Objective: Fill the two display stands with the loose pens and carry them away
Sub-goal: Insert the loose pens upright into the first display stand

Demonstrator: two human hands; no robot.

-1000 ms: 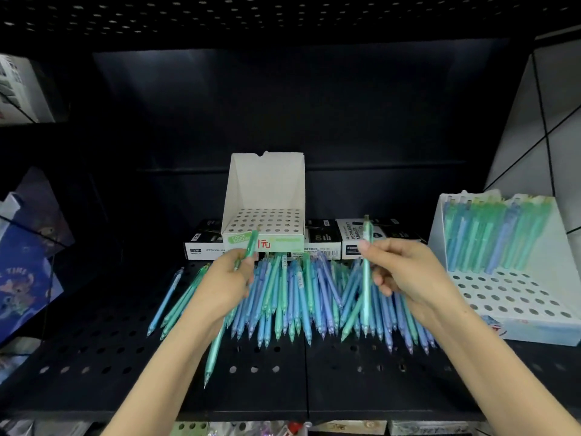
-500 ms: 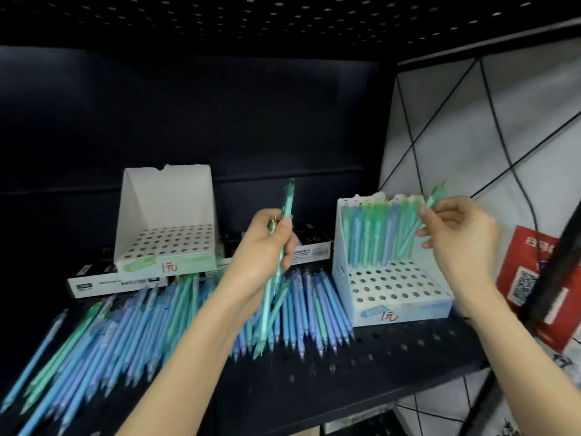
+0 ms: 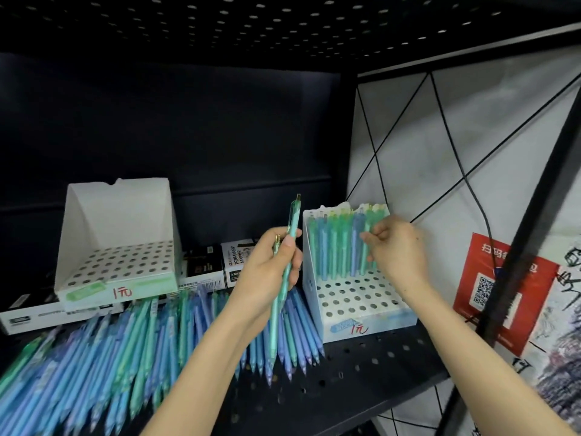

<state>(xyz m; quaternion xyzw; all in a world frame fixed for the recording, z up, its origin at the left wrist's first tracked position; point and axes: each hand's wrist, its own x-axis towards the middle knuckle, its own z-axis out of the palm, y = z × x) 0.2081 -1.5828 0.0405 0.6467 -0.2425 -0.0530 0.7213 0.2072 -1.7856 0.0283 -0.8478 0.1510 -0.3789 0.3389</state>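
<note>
- The left hand is curled around a pair of pens, teal, held nearly upright with the tips pointing down.
- The right hand has its fingers bent, and the fingertips pinch the top of a standing pen.
- That pen stands in the right display stand, directly below the right hand, at the end of a row of pens along its back.
- The left display stand sits well to the left of the left hand, with its holes unfilled.
- The loose pens lie on the shelf below and to the left of the left hand.
- The marker boxes sit just behind the left hand.
</note>
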